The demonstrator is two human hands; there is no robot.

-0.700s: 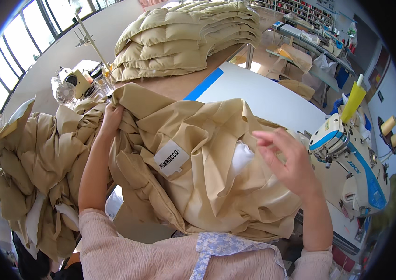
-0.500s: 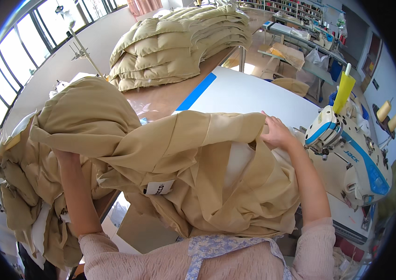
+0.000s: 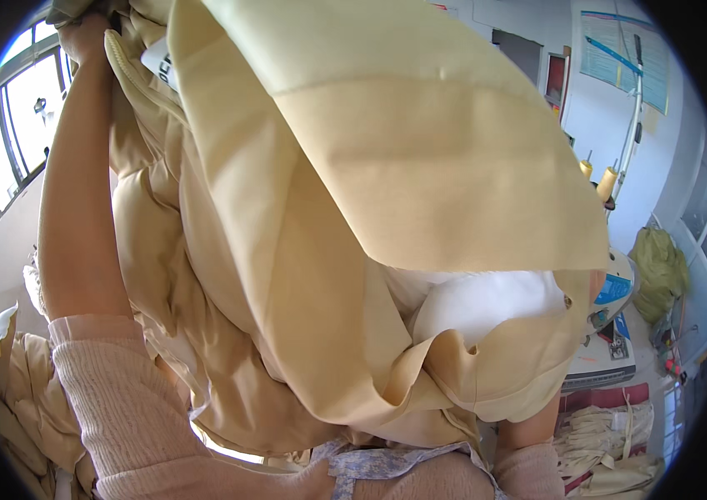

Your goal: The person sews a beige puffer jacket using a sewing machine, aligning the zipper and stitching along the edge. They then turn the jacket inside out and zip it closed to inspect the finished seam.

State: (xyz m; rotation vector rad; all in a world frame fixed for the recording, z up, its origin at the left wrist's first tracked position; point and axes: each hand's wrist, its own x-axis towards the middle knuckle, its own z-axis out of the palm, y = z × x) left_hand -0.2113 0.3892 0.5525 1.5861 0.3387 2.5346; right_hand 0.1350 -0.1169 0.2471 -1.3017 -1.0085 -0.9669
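Observation:
A tan padded jacket (image 3: 278,250) is held up close in front of me and fills most of the view. My left hand (image 3: 85,37) is raised at the upper left, closed on the jacket's cloth near a zipper edge (image 3: 124,67) and a white label (image 3: 157,62). My right hand (image 3: 597,285) is nearly all covered by the jacket; only a sliver of skin shows at the cloth's right edge, and its fingers are hidden. White inner material (image 3: 495,304) shows through an opening between the folds at the right.
A white and blue sewing machine (image 3: 616,287) stands at the right, partly covered. Thread cones (image 3: 607,183) are behind it. More tan garments (image 3: 28,408) lie at the lower left, and a cloth pile (image 3: 607,442) at the lower right. A green bag (image 3: 660,267) hangs by the wall.
The jacket has been raised and turned, now blocking the table and stacked pieces. My left hand has gone up at the left; my right hand has moved lower and behind the cloth. The view has shifted.

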